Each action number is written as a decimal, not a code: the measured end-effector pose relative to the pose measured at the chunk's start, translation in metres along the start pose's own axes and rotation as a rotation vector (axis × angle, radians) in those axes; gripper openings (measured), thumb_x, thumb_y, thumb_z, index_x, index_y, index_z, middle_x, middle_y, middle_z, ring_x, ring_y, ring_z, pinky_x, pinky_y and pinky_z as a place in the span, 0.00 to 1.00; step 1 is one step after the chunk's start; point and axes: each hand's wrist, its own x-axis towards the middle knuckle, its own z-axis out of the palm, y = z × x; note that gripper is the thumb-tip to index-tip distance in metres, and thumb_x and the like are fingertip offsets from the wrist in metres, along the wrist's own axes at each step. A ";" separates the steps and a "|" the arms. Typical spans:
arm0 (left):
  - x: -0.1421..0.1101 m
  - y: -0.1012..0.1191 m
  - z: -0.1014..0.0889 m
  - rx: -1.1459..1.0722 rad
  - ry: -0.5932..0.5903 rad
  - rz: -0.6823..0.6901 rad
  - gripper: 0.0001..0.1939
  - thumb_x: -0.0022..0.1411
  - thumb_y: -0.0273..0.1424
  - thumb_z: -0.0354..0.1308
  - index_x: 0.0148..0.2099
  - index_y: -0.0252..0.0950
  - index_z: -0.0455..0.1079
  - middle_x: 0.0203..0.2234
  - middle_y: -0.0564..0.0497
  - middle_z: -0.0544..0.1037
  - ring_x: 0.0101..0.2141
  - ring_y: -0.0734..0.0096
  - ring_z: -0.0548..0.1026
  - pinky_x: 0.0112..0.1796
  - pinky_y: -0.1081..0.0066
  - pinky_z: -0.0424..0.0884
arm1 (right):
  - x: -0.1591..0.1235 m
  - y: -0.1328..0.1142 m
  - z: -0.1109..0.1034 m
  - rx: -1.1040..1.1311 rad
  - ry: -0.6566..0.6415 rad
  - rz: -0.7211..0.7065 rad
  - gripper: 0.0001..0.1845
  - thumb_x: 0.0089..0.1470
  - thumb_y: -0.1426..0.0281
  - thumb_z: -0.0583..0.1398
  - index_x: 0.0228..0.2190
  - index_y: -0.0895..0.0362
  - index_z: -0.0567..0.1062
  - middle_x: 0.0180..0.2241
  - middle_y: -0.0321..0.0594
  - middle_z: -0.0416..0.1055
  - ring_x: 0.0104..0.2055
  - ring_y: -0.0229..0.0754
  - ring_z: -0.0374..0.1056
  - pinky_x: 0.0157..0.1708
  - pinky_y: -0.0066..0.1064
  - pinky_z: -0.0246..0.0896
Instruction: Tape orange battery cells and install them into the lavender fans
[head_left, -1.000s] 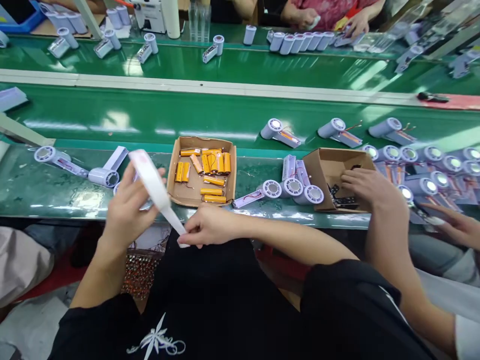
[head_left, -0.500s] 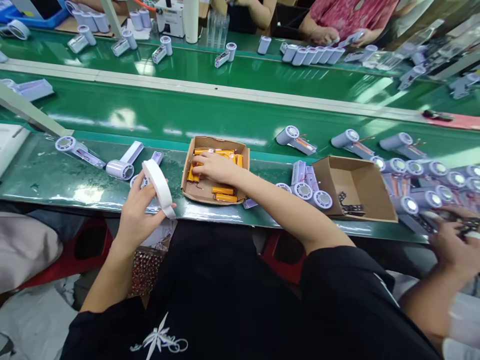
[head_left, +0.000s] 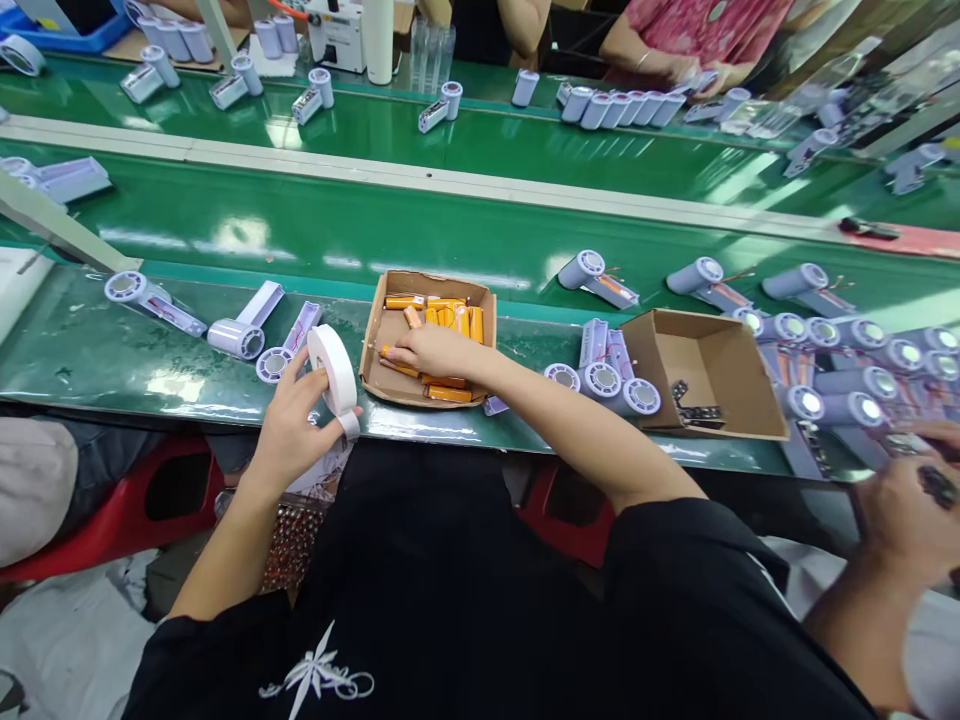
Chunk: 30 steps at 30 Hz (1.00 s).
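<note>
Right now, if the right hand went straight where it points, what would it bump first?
Past the orange cell at its fingertips, the right hand would probably meet the cardboard box's left wall, though depth is unclear.

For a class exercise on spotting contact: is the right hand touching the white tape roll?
Apart: the head view shows the right hand inside the cardboard box and the white tape roll outside its left wall.
</note>
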 end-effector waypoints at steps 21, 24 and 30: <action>-0.002 0.000 0.011 0.007 -0.018 0.086 0.18 0.70 0.35 0.68 0.60 0.42 0.76 0.52 0.46 0.85 0.67 0.42 0.75 0.70 0.35 0.70 | 0.014 0.003 0.003 -0.193 0.207 -0.091 0.13 0.71 0.75 0.62 0.47 0.62 0.88 0.49 0.58 0.86 0.57 0.57 0.76 0.56 0.43 0.68; -0.005 0.002 0.007 0.058 0.031 0.142 0.15 0.69 0.30 0.67 0.57 0.42 0.78 0.49 0.47 0.86 0.63 0.45 0.78 0.72 0.33 0.68 | -0.004 0.011 -0.005 0.088 0.334 -0.056 0.16 0.67 0.72 0.67 0.54 0.59 0.86 0.48 0.51 0.86 0.54 0.53 0.79 0.56 0.42 0.70; -0.018 0.014 0.001 0.251 0.004 0.136 0.19 0.70 0.22 0.63 0.59 0.45 0.81 0.51 0.47 0.86 0.77 0.42 0.62 0.67 0.42 0.78 | -0.070 -0.005 0.008 0.887 0.547 -0.133 0.28 0.57 0.55 0.75 0.55 0.57 0.88 0.44 0.43 0.88 0.46 0.49 0.83 0.52 0.44 0.81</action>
